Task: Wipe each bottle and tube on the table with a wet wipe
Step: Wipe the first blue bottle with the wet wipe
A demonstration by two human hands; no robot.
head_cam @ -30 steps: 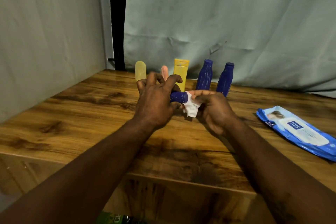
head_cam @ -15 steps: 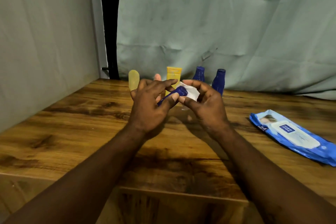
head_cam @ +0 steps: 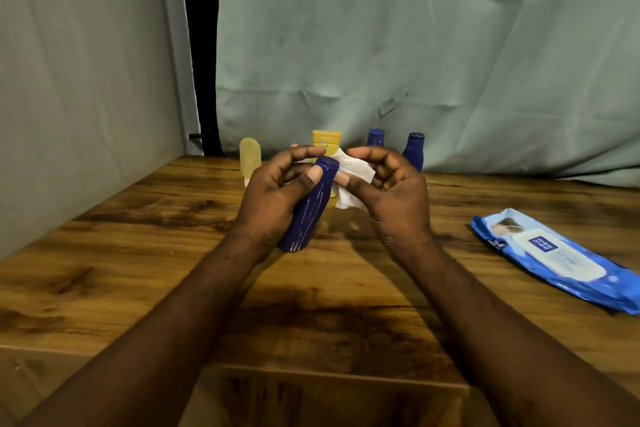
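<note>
My left hand (head_cam: 273, 198) grips a dark blue bottle (head_cam: 306, 215) above the table, cap tilted up and away, thumb near the cap. My right hand (head_cam: 388, 191) holds a white wet wipe (head_cam: 349, 177) just right of the bottle's cap; its thumb touches the neck. Behind my hands, at the back of the table, stand a pale yellow tube (head_cam: 250, 156), a yellow tube (head_cam: 325, 142) and two more dark blue bottles (head_cam: 375, 137) (head_cam: 414, 151), all partly hidden by my hands.
A blue wet-wipe pack (head_cam: 554, 256) lies flat on the right of the wooden table (head_cam: 138, 236). A grey wall runs along the left and a green curtain hangs behind. The table's front edge is near my forearms.
The blue bottle has turned from lying sideways to nearly upright in my left hand, its body now showing. The wipe has moved from round the cap to beside it.
</note>
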